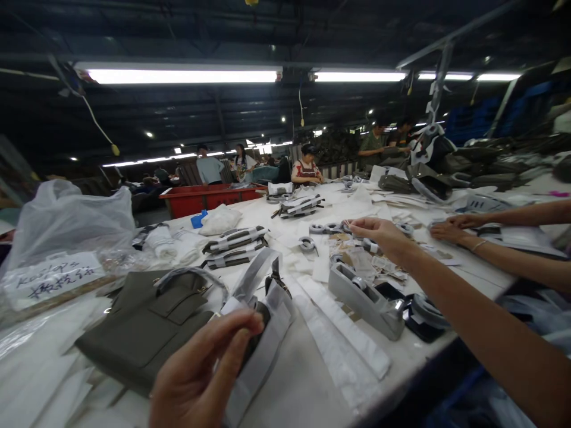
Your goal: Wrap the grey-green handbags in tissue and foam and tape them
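My left hand (200, 374), in the lower middle, is closed with thumb and forefinger pinched. It grips a dark strap bundle wrapped in white sheet (272, 333), tilted up from the table; part of the grip is hidden. Beside it lies a dark olive handbag (156, 321) with a wrapped handle (196, 274). My right hand (377, 233) reaches out over the table, thumb and fingertips pinched on a thin, pale, string-like piece (347, 223). Under it are tape rolls (307, 244) and small paper tags (357, 261). A grey tape dispenser (366, 300) stands nearer.
Wrapped strap bundles (236, 245) lie mid-table. White sheet strips (339, 333) lie in front. A plastic bag (71, 220) is at left. At right, a co-worker's hands (450, 229) rest on wrapped material. Behind are a red bin (191, 202) and several people. Bags pile up at back right.
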`<state>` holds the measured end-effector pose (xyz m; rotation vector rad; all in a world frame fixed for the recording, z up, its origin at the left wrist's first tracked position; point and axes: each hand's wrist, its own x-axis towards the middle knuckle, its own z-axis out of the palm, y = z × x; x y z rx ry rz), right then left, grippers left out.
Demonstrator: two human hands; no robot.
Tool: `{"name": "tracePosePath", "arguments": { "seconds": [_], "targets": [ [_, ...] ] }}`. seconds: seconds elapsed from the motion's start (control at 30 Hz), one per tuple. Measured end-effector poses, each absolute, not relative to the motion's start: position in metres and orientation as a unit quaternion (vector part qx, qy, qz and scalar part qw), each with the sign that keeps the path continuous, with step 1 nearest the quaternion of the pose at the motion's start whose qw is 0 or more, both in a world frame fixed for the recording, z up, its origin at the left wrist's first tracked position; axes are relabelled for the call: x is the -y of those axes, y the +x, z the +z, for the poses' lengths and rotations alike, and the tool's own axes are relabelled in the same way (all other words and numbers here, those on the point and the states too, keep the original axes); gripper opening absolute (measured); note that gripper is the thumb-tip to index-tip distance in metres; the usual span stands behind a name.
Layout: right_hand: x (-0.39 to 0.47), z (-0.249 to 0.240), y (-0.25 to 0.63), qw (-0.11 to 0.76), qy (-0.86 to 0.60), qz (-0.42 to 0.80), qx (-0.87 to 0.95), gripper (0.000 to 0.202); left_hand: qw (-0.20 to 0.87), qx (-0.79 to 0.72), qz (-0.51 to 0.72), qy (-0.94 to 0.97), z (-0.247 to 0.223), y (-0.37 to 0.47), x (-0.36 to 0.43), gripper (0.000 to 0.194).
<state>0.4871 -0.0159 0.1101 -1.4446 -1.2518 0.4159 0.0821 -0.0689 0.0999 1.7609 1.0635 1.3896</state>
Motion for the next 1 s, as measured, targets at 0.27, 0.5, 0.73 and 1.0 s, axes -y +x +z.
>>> {"name": "tracePosePath", "arguments": {
  "seconds": [0.27, 0.5, 0.73, 1.0],
  "targets": [
    [0.075, 0.111, 0.356, 0.556, -0.468, 0.362, 0.584, 0.034, 0.38, -0.28, 0.441, 0.763, 0.08, 0.155, 0.051, 0.03],
    [0.097, 0.057, 0.308, 0.56, -0.436, 0.407, 0.575, 0.036, 0.437, -0.304, 0.424, 0.733, 0.058, 0.137, 0.05, 0.014],
    [0.101, 0.011, 0.293, 0.497, -0.489, 0.42, 0.581, 0.04, 0.504, -0.314, 0.45, 0.667, 0.054, 0.118, 0.046, 0.021],
    [0.104, -0.002, 0.291, 0.567, -0.459, 0.478, 0.489, 0.045, 0.622, -0.296, 0.472, 0.551, 0.04, 0.114, 0.043, 0.026]
  ]
}}
